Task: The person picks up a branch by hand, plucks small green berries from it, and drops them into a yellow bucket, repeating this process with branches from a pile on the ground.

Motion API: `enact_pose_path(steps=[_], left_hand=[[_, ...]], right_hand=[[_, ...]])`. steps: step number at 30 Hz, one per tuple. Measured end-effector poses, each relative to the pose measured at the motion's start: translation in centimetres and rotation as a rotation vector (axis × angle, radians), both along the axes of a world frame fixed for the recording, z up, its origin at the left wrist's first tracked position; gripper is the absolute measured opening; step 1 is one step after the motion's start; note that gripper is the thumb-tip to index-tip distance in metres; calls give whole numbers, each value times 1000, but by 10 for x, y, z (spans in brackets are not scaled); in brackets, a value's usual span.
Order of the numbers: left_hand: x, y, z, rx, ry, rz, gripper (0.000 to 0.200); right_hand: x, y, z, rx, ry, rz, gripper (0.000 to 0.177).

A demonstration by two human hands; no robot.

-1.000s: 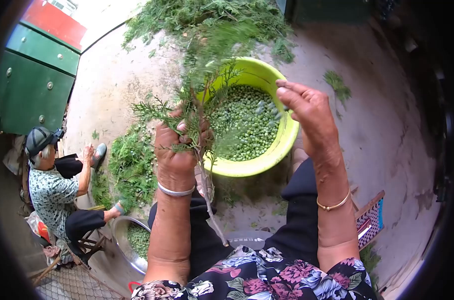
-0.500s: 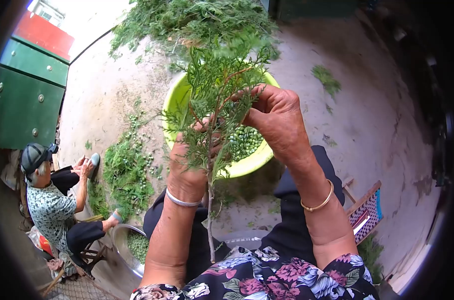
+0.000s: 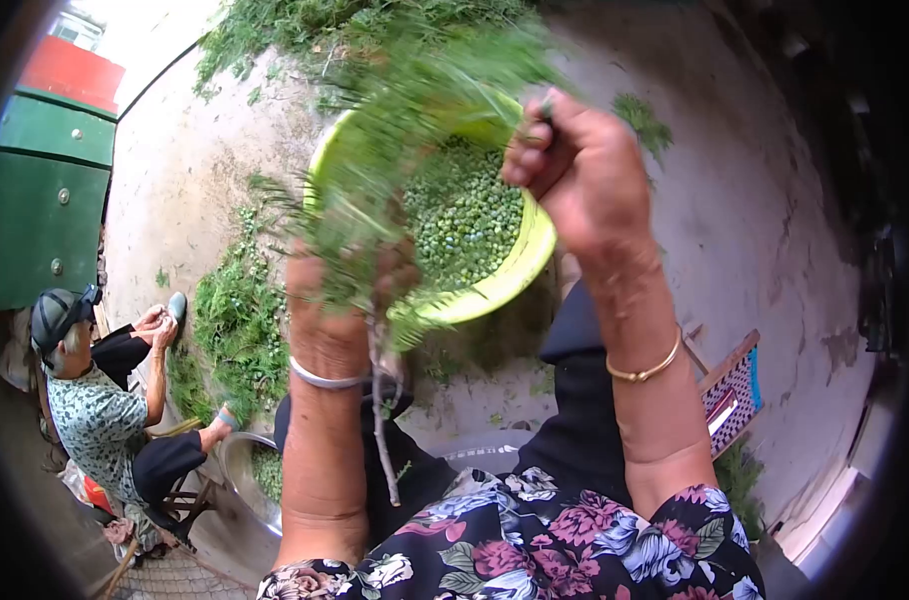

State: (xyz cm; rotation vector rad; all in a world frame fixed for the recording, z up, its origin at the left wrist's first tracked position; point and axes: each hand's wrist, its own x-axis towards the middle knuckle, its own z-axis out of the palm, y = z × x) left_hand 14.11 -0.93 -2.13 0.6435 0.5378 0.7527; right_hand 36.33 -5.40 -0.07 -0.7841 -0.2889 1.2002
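A leafy conifer branch (image 3: 380,420) is held by my left hand (image 3: 340,285), its fingers wrapped round the stem and partly hidden by blurred foliage. The bare stem end points down toward my lap. Just right of the foliage, my right hand (image 3: 585,165) is raised over the rim of a yellow-green basin (image 3: 495,295). Its thumb and fingers are pinched on a small green cone (image 3: 547,106). Inside the basin lie many small round green cones (image 3: 465,220); the foliage covers its left and far parts.
A heap of cut branches (image 3: 275,30) lies beyond the basin, and a smaller pile (image 3: 235,330) to the left. At far left a person (image 3: 100,400) sits by a metal basin (image 3: 240,460) of green cones. A woven-seat stool (image 3: 730,395) stands at right.
My right hand has pulled away from the branch, up and to the right. My left hand has shifted left with the branch, whose foliage swings and blurs, uncovering more cones in the basin.
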Motion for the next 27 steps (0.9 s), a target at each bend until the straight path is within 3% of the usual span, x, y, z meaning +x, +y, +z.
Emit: enact_pose_path(steps=[1,3,5,6,7,8,9,10,12,16,17,19,23,25,27], left_hand=[[-2,11,0,-345,-185,65,35],[-20,31,-1,-353,-149,126,29],[-43,48,-4,-361,-77,253,19],[-50,55,-7,-363,-43,319,16],[-36,55,7,-365,-9,384,15],[-13,52,19,-463,362,794,19],[-12,49,17,-467,362,800,19],[-13,47,15,-334,249,632,20],[-9,43,9,-215,90,397,17],[27,29,1,-214,90,393,15],[31,25,3,-201,30,316,18],[47,15,18,-62,120,330,25],[42,16,19,89,84,364,35],[34,19,6,31,144,402,37],[32,15,0,126,186,166,42]], right_hand=[[13,-1,-1,88,107,49,27],[17,-5,-5,117,10,89,23],[3,-6,0,-60,-833,57,31],[2,-7,-6,-155,-974,109,42],[-1,-5,-14,-130,-1335,-33,37],[0,-7,-14,-178,-1332,28,35],[-2,-9,-8,-224,-1330,89,33],[-5,-10,-2,-221,-1330,97,33],[-15,-11,5,-88,-894,322,31],[-35,-14,-15,14,-742,502,33],[-35,-15,-16,-19,-708,527,26],[-37,-17,-9,-121,-464,443,14],[-27,-16,-3,-173,-361,211,9],[-21,-16,-6,-93,-307,65,9],[-14,-18,-6,-73,-256,16,7]])
